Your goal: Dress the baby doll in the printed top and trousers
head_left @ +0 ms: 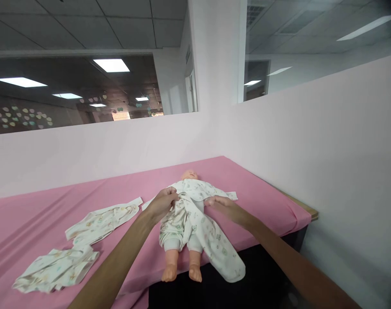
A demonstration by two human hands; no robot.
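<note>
A baby doll (171, 262) lies on its back, head toward the wall, bare feet at the bed's front edge. It wears a white printed baby shirt (198, 189) with the sleeves spread out. Printed white baby pants (219, 244) lie across its lower body; one leg covers a doll leg, while the other hangs loosely to the right past the edge. My left hand (165, 201) is closed in a pinch on the pants' waist at the doll's belly. My right hand (224, 205) rests beside the doll's waist, fingers stretched toward the shirt's hem; its fingertips are partly unclear.
A pink sheet (118, 189) covers the bed. Two more printed garments lie at left: one long piece (103, 221) and one bunched piece (57, 268). White walls (295, 141) with windows meet behind the bed. A wooden edge (298, 204) shows at right.
</note>
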